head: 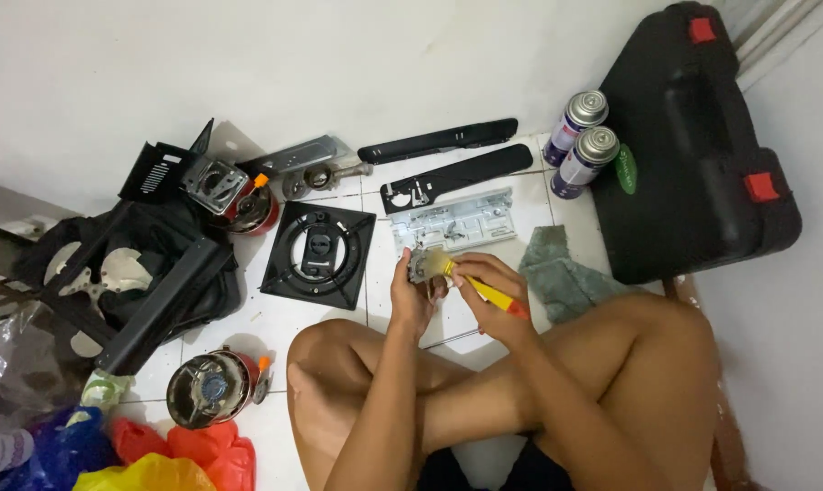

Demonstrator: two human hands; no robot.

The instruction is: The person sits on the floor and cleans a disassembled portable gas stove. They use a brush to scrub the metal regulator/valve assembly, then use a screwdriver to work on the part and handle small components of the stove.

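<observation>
White tiled floor (339, 332) against a pale wall, strewn with stove parts. Seated cross-legged at the bottom edge, legs cut off by the frame. Left hand (410, 295) curled shut around a small metal part (424, 264), held upright above the knees; most of that part hidden behind the fingers, so its shape hard to make out, perhaps a valve or regulator. Right hand (489, 289) closed on a yellow-handled screwdriver (486, 293) with an orange end, tip pressed to the part and lost against it. Just beyond the hands, a grey metal bracket (455, 221) and two black strips (448, 155). Near the left, a square black burner plate (319, 255); further left, a heap of black panels (161, 273), partly overlapping. Grey rag (562, 273) beside the right knee. Two spray cans (582, 136) leaning against a black tool case (693, 145). Round burner (210, 389) near the left knee, coloured plastic bags (157, 459) cut off at the lower corner.
</observation>
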